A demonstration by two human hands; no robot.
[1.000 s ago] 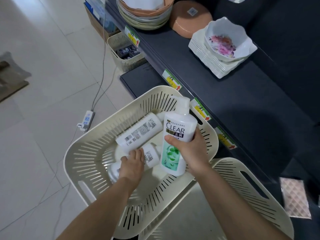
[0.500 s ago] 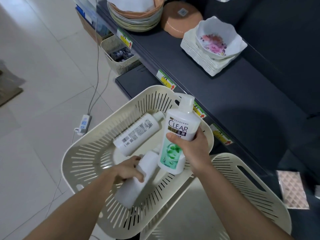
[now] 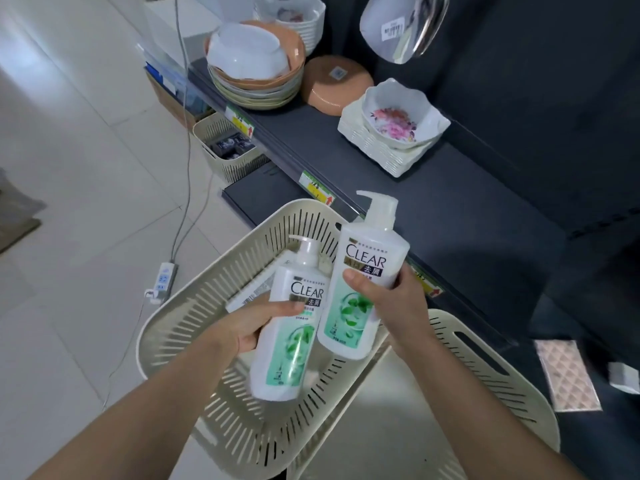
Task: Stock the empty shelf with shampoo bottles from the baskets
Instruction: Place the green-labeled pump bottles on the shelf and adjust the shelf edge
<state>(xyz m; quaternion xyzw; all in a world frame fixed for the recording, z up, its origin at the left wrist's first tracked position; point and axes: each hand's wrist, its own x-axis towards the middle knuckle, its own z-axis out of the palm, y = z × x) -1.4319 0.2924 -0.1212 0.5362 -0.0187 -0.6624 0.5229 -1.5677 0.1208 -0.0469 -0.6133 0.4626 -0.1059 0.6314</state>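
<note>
The left hand [image 3: 252, 327] curls round the left bottle [image 3: 291, 344] and the right hand [image 3: 391, 306] round the right bottle [image 3: 360, 282], both held pump-up, side by side above the basket [image 3: 166, 327], where a third bottle [image 3: 249, 296] lies flat, near the dark shelf [image 3: 433, 209].

Left bottle [image 3: 291, 337] was held just beside right bottle [image 3: 360, 292], both over the basket [image 3: 207, 299]; a third bottle [image 3: 247, 296] was seen lying inside, shelf [image 3: 450, 216] behind.
</note>
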